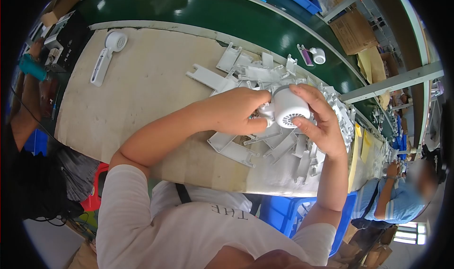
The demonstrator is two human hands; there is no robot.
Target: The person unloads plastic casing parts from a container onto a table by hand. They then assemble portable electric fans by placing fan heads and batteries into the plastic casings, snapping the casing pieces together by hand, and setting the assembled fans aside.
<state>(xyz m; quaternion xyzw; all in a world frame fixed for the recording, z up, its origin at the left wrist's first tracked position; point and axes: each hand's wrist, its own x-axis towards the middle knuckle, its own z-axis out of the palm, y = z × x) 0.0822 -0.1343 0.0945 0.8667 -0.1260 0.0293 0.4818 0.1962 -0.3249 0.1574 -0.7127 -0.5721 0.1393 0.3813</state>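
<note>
Holding a white round head (287, 105) up above the worktable (146, 65), over the middle of a heap of white plastic parts (231, 150). Grips it with the right hand (323, 121): fingers curved over the upper side, thumb low by the slotted grille. Shows a grey band along the upper edge of the head, grille towards the wearer.

Closes the left hand (239, 109) on the short neck at the other side of the head, with thumb and forefinger pinched near; cannot make out the tucked-in fingers.

Under and around both hands: flat and channel-shaped pieces, lying loose at all angles, overlapping, spread towards the right end of the table.

Well apart, at the table's far left: a white handheld fan (100, 68), lying with round head away from the wearer. Beyond the heap, on the green surface (146, 6): a smaller white head (319, 56) just beside a purple piece (307, 57).

Below the near edge: a blue bin (279, 214). To the right, near the table: a person in blue (399, 200). At left edge: another person's forearm (23, 113), with a teal band (32, 68) at the wrist.
</note>
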